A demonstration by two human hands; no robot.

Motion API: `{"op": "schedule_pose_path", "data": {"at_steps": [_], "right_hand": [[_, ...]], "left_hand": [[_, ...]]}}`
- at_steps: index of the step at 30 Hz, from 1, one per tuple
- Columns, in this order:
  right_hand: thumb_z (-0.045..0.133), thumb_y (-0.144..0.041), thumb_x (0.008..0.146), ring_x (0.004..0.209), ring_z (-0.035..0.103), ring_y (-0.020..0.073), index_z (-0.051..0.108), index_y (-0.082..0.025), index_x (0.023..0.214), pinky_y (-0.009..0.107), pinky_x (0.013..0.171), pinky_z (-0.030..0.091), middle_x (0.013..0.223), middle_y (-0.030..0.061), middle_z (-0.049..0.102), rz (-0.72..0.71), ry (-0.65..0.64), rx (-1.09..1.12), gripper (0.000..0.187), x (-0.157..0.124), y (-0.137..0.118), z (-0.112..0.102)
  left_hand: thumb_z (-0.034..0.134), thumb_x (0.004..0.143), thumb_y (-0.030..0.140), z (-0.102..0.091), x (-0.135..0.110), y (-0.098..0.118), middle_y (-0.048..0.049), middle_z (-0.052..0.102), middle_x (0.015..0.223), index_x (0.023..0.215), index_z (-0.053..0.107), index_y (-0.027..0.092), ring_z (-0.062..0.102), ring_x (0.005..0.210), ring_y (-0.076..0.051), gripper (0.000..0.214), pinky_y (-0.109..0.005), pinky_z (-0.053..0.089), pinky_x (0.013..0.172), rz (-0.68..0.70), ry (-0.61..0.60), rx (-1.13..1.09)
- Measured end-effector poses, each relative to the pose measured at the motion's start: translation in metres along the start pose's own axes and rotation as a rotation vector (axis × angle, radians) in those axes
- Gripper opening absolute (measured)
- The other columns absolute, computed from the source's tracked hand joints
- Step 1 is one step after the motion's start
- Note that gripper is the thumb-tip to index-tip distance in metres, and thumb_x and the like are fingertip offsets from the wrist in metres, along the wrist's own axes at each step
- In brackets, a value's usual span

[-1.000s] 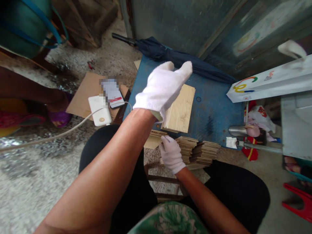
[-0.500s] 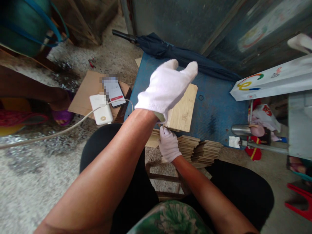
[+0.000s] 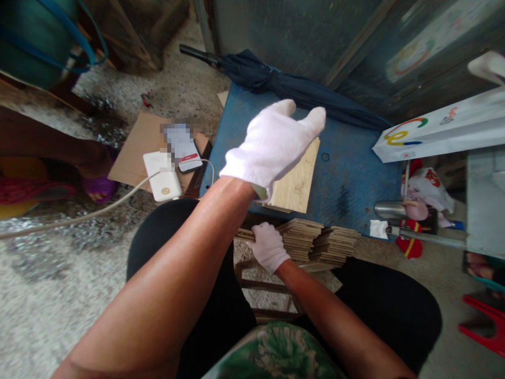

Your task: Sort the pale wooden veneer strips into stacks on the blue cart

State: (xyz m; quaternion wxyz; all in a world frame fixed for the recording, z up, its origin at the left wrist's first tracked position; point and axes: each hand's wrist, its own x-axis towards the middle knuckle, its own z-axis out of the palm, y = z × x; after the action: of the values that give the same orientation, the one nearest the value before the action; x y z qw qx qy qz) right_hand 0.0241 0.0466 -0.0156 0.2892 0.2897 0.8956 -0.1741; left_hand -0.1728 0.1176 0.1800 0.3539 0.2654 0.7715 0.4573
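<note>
gloved hands (image 3: pixel 272 145) (image 3: pixel 270 247): 2 | wood stacks (image 3: pixel 295 181) (image 3: pixel 302 239) (image 3: pixel 334 245): 3 | umbrella (image 3: pixel 284 87): 1 | phone (image 3: pixel 183 150): 1 | power bank (image 3: pixel 161 176): 1 | blue table (image 3: pixel 355 179): 1

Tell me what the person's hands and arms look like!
The left hand and right hand each wear a snug, plain white cloth glove ending at the wrist. The left forearm and right forearm are bare: no sleeves, watch or markings show.

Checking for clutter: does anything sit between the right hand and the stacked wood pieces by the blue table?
Nothing visible does; the right hand touches the left end of the stacked wood pieces.
</note>
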Motion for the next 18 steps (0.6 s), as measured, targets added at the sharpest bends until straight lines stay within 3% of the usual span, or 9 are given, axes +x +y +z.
{"op": "schedule_pose_path", "data": {"at_steps": [5,10,14,18], "right_hand": [[0.069,-0.037,0.082,0.087,0.068,0.0247,0.056,-0.023,0.123,0.034,0.07,0.052,0.115,0.0103,0.064,-0.045,-0.069,0.08,0.045,-0.018,-0.007,0.022],[0.059,-0.017,0.082,0.096,0.067,0.0285,0.058,-0.014,0.121,0.037,0.075,0.053,0.107,0.015,0.068,-0.15,-0.219,0.024,0.04,-0.027,-0.013,0.033],[0.056,-0.014,0.082,0.101,0.067,0.03,0.057,-0.011,0.125,0.038,0.079,0.053,0.112,0.0179,0.067,-0.186,-0.235,0.023,0.043,-0.025,-0.011,0.03],[0.052,-0.026,0.089,0.1,0.069,0.0294,0.06,-0.017,0.124,0.037,0.083,0.052,0.112,0.0146,0.071,-0.099,-0.245,0.122,0.037,-0.009,-0.002,0.013]], "left_hand": [[0.063,0.086,0.041,0.004,0.001,-0.005,-0.0092,0.068,0.124,0.106,0.069,0.014,0.055,0.127,-0.027,0.034,-0.03,0.036,0.108,-0.006,0.055,-0.017],[0.055,0.085,0.049,0.005,-0.002,-0.008,-0.0048,0.068,0.125,0.112,0.069,0.02,0.055,0.128,-0.026,0.042,-0.031,0.037,0.107,0.027,0.011,0.062],[0.054,0.084,0.048,0.003,-0.003,-0.006,-0.0066,0.069,0.122,0.111,0.068,0.02,0.055,0.126,-0.027,0.042,-0.033,0.038,0.105,0.03,-0.042,0.097],[0.052,0.086,0.044,0.002,-0.004,-0.004,-0.0085,0.071,0.109,0.105,0.068,0.016,0.057,0.12,-0.027,0.037,-0.033,0.04,0.099,0.044,-0.097,0.096]]}}
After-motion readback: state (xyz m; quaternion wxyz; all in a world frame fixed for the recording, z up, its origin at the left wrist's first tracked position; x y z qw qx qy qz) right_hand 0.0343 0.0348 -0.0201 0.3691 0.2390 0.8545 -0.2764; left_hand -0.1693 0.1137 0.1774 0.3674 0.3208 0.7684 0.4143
